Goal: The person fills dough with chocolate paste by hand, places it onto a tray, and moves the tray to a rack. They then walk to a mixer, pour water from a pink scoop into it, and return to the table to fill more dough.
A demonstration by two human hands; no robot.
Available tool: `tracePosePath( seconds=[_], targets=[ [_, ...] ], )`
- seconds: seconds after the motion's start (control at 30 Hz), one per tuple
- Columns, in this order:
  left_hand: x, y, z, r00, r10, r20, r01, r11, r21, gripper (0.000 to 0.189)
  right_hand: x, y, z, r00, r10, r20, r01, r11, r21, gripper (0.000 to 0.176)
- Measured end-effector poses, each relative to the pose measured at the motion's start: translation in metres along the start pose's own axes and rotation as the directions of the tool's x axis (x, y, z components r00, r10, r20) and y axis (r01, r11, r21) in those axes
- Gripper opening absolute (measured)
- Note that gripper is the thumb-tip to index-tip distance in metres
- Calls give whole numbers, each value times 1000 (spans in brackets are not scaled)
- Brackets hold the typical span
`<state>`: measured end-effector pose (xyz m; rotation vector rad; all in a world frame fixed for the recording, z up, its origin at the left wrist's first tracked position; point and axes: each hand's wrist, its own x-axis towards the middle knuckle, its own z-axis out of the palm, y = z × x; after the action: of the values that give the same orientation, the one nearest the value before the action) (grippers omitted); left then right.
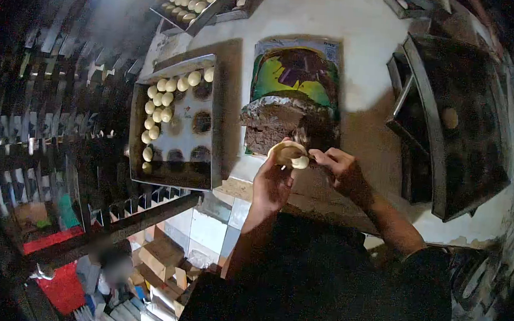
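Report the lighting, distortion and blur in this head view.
Head view: a strong fisheye bends the tray of dough balls and the racks on the left. The corners fall to black. Light is brightest on the tabletop, with hazy glare at top left. The left hand and right hand at the dough piece look slightly soft. A blurred patch sits at lower left.

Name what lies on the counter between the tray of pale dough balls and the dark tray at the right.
In the head view, a brown block on a green-yellow sheet, with bare white counter either side.
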<state>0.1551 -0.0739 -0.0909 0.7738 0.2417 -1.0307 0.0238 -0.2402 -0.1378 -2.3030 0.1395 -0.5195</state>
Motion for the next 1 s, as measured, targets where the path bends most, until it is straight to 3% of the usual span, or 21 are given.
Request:
tracePosePath(
  seconds=[0.1,0.17,0.2,0.3,0.37,0.43,0.47,0.5,0.53,0.57,0.6,0.63,0.7,0.73,0.8,0.87,0.9,0.93,1.0],
  targets=[
    [0,-1,-9,999,41,30,-40,999,-29,39,-19,12,-1,1000,28,10,-25,973,-231,48],
    [-8,0,-18,995,89,45,-88,995,-37,42,-26,14,-7,991,126,41,-106,940,-325,40],
    [-16,4,-23,993,116,-28,-117,993,-25,44,-28,14,-9,983,173,54,-142,918,-369,36],
    [-39,18,-16,962,272,24,-269,958,-97,36,-19,-5,-12,999,-3,-39,-21,790,-613,24],
    [-53,23,-17,954,292,69,-287,955,-75,43,2,-48,-4,996,61,-72,-75,975,-208,28],
    [-71,18,-14,907,374,194,-387,922,30,50,24,-92,14,990,141,-2,-135,947,292,31],
    [-88,12,-6,884,434,176,-465,856,227,58,33,-124,17,991,134,-20,-122,950,288,35],
    [-96,4,-12,742,604,292,-649,539,537,65,40,-160,18,991,125,-36,-110,952,286,38],
    [-108,3,-17,572,707,417,-714,178,677,67,45,-197,16,995,91,-46,-70,935,347,42],
    [-122,4,-22,400,724,561,-653,-204,729,69,44,-210,26,975,-142,-169,151,988,44,39],
    [-138,7,-27,346,744,571,-573,-314,757,69,41,-227,36,976,-132,-173,141,989,41,35],
    [-157,12,-31,396,771,498,-667,-131,733,69,37,-247,42,977,-118,-176,126,991,37,30],
    [-200,26,-39,519,772,366,-777,248,578,69,28,-275,48,915,-301,-270,299,953,-50,26],
    [-218,28,-49,513,805,299,-825,365,432,72,22,-288,50,889,-365,-276,376,926,-14,23],
    [-252,36,-78,518,788,334,-855,472,215,65,4,-313,50,884,-432,-178,454,884,110,26],
    [-278,40,-95,412,821,395,-902,307,304,57,-10,-336,50,915,-390,-100,403,882,243,32],
    [-288,32,-104,409,833,372,-908,329,261,49,-16,-343,50,938,-341,-68,346,894,284,36],
    [-293,26,-114,354,855,379,-918,241,315,43,-28,-350,52,984,-32,178,-69,844,532,42],
    [-307,19,-123,222,856,467,-902,-2,432,28,-46,-353,64,944,73,320,-286,662,693,37]
  ],
)
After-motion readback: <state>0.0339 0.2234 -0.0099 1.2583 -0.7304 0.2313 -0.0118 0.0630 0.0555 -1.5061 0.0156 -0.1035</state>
